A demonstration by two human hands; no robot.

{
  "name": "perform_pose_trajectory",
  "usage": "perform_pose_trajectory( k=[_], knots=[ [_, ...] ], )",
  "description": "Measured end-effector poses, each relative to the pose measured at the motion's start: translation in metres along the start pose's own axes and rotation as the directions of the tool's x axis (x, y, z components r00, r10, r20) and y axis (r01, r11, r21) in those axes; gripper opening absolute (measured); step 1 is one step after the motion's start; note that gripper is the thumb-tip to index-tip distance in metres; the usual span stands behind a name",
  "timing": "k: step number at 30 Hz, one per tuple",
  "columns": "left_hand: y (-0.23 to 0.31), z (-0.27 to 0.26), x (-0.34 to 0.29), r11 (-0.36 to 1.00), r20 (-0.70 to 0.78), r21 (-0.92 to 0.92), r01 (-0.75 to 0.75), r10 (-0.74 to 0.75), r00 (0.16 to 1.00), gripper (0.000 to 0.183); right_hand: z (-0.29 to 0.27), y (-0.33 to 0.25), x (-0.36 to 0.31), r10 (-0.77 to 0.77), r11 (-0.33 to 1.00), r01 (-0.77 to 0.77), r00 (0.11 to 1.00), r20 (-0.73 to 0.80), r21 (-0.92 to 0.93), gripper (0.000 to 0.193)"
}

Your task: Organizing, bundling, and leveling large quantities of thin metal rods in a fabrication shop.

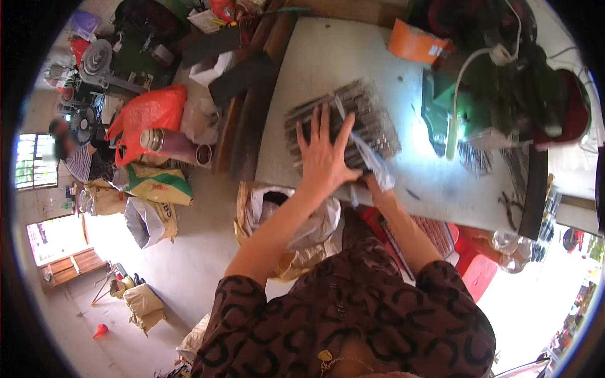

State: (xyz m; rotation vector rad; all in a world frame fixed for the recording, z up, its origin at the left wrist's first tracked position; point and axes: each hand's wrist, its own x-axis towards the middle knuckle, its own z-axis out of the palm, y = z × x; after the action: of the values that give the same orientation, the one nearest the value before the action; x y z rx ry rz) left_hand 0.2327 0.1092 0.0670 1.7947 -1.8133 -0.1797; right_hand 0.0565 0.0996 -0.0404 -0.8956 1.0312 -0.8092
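On the pale worktable (293,69) lies a flat bundle of dark, narrow metal-looking pieces (378,132), laid side by side in rows. A whitish plastic strip (372,154) runs across the bundle and hangs loose toward the near edge. My left hand (326,151) presses on top of the bundle with its fingers spread. Close beside its thumb, at the table's near edge, my right hand (376,184) is closed on the strip, whose loose end drapes over it. The right fingertips are mostly hidden.
A green machine (435,107) with a bright lamp (452,138) stands at the right, near an orange container (416,43). Below the table edge are an open sack (252,211) and a red stool (479,274). A red plastic bag (154,116) and a flask (167,140) sit left.
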Motion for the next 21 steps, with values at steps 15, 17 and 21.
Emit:
perform_pose_trajectory(
  k=[15, 17, 21],
  knots=[
    [-0.085, 0.013, 0.199, 0.992, 0.272, -0.050, -0.114, 0.123, 0.954, 0.128, 0.040, -0.051, 0.138, 0.176, 0.963, -0.168, 0.984, -0.020, 0.209, 0.031],
    [-0.091, 0.019, 0.226, 0.986, 0.308, -0.062, -0.155, 0.167, 0.937, 0.128, 0.033, -0.062, 0.159, 0.289, 0.938, -0.267, 0.955, -0.073, 0.219, 0.022],
    [-0.097, 0.027, 0.252, 0.982, 0.302, -0.073, -0.173, 0.187, 0.935, 0.129, -0.009, -0.053, 0.178, 0.328, 0.939, -0.314, 0.940, -0.092, 0.141, 0.013]
  ],
)
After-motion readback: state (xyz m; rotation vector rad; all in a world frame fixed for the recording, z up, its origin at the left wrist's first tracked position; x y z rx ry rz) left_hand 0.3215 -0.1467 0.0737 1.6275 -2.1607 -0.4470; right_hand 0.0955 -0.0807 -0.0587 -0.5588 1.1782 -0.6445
